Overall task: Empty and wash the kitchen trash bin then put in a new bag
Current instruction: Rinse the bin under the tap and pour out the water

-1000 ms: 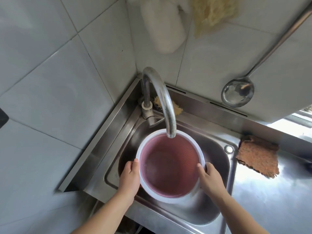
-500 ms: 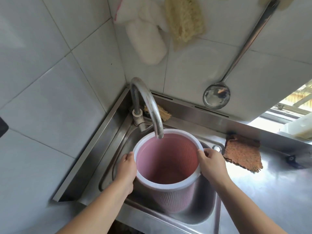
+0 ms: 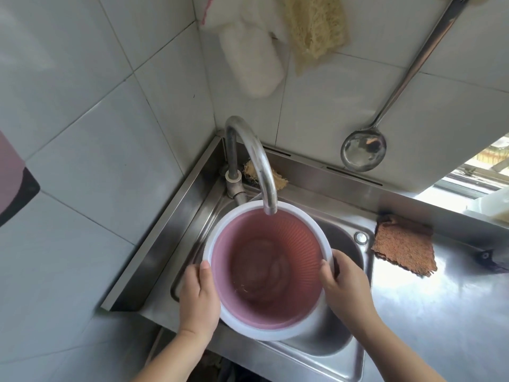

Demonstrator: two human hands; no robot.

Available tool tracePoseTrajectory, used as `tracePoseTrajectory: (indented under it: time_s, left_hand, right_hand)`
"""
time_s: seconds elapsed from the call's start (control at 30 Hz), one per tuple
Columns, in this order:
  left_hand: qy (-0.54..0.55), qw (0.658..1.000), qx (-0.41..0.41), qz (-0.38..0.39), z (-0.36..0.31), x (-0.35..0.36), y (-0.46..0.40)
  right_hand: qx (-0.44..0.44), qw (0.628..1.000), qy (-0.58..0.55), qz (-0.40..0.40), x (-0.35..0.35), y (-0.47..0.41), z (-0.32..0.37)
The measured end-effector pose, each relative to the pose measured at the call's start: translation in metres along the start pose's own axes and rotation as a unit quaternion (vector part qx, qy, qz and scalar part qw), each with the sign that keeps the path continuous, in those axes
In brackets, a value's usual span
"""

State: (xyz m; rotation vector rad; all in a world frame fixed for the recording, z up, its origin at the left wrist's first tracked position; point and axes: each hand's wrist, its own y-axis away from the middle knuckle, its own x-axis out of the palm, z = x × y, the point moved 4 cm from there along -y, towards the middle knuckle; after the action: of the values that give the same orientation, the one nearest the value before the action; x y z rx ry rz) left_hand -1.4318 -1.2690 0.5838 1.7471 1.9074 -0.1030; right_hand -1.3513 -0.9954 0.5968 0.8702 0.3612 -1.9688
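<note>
A round pink trash bin (image 3: 289,238) with a white rim stands upright in the steel sink (image 3: 347,346), its mouth under the spout of the curved tap (image 3: 256,161). Water swirls in the bottom of the bin. My left hand (image 3: 197,293) grips the bin's left rim and wall. On the right side, my right hand (image 3: 344,285) holds the rim with the thumb inside. No water stream is visible from the spout.
A brown scouring cloth (image 3: 402,246) lies on the steel counter right of the sink. A ladle (image 3: 363,153), a white cloth (image 3: 250,62) and a loofah (image 3: 314,28) hang on the tiled wall. Another scrubber (image 3: 278,180) sits behind the tap.
The bin was tipped toward me half a second ago and now stands level, showing its bottom with swirling water. Both hands stay on its rim.
</note>
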Motion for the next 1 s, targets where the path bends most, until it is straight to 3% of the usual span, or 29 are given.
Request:
tracePoseTrajectory:
  time_s: [0.2, 0.43, 0.67, 0.83, 1.0]
  left_hand:
    - [-0.013, 0.996, 0.09, 0.017, -0.035, 0.012, 0.017]
    - [-0.072, 0.995, -0.001, 0.075, -0.058, 0.05, -0.029]
    - [-0.016, 0.993, -0.101, 0.063, -0.01, 0.041, -0.034]
    - [0.008, 0.997, -0.072, 0.035, 0.011, 0.032, 0.005]
    - [-0.005, 0.997, -0.011, 0.072, -0.023, 0.057, 0.015]
  right_hand:
    - [0.066, 0.998, -0.001, -0.012, 0.004, -0.002, -0.034]
    - [0.148, 0.988, 0.035, -0.002, -0.007, -0.035, -0.04]
    - [0.052, 0.995, 0.079, -0.011, -0.02, -0.056, 0.013]
    - [-0.014, 0.997, 0.081, -0.002, -0.034, -0.026, 0.013]
    - [0.05, 0.995, 0.076, -0.037, -0.063, -0.008, -0.029]
